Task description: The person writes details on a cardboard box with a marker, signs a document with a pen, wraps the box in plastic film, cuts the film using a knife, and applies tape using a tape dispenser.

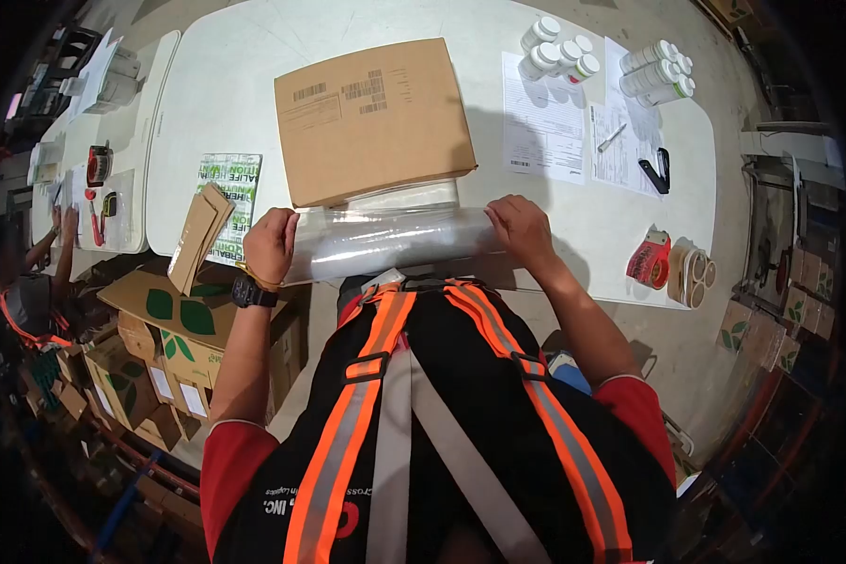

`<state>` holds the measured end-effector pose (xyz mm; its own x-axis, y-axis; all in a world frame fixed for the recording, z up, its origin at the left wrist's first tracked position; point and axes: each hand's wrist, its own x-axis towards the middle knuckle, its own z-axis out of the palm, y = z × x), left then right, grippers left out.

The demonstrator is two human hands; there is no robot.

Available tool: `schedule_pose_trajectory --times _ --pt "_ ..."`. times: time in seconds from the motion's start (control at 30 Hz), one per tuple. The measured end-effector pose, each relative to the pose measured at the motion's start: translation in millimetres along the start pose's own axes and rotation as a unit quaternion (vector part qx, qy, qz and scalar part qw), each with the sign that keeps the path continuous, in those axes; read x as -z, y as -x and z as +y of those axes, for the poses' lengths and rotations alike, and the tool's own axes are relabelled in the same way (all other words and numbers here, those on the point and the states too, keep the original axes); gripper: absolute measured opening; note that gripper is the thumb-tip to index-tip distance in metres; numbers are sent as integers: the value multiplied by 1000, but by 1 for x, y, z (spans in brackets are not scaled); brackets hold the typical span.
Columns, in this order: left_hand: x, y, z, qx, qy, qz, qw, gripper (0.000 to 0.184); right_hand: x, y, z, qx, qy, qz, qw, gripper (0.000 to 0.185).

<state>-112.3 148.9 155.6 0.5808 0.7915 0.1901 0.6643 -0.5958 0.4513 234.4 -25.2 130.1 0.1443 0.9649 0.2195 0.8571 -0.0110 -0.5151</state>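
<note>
A sheet of clear plastic film (pixel 395 242) is stretched across the table's front edge, shiny and slightly creased. At its left end, my left hand (pixel 271 246) pinches the top corner between closed fingers. My right hand (pixel 524 230) grips the opposite corner, also closed. Just beyond the film lies a closed cardboard box (pixel 376 122), with printed labels and barcodes on its top. Under the box's near edge, a pale strip of material shows, partly covered. To the left of the box are folded cardboard pieces (pixel 200 235) on a green-and-white printed packet (pixel 240 183).
Several white bottles (pixel 559 61) stand on papers (pixel 543 132) at the back right, near a pen (pixel 612 138) and a black stapler (pixel 658 172). A red tape dispenser (pixel 650 260) and tape rolls (pixel 694 277) sit front right. Cartons (pixel 174 329) are below left; another person's hands (pixel 64 224) are far left.
</note>
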Motion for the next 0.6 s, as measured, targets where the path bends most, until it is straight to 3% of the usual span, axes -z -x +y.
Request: schedule_pose_trajectory --times 0.27,0.4,0.6 --pt "14 -2 3 33 33 100 994 8 16 -38 -2 58 -59 81 993 11" --pt "39 -23 8 -28 44 150 987 5 39 -71 -9 81 -77 114 987 11" --pt "79 -59 10 -82 17 147 986 4 64 -117 -13 136 -41 147 979 13"
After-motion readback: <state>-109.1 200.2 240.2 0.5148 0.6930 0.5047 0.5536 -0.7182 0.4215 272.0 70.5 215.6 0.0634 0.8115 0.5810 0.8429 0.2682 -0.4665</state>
